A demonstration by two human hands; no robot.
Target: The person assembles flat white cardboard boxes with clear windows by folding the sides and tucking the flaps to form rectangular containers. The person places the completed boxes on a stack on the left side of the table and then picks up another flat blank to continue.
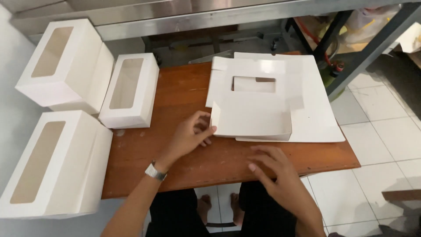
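Observation:
A half-folded white cardboard box [252,115] with a window cutout lies on a small wooden table [175,153]. Its near walls are raised and its lid lies flat behind. My left hand [190,134], with a metal watch on the wrist, pinches the box's near-left corner flap. Fingers spread, my right hand [274,169] hovers just above the table in front of the box and holds nothing. Under the box lies a stack of flat white box sheets [315,118].
Three finished white window boxes stand at the left: one at the far left [66,66], one beside it [131,90], one nearer me [52,166]. A steel counter [184,15] runs behind. Tiled floor and a dark metal frame [368,48] lie to the right.

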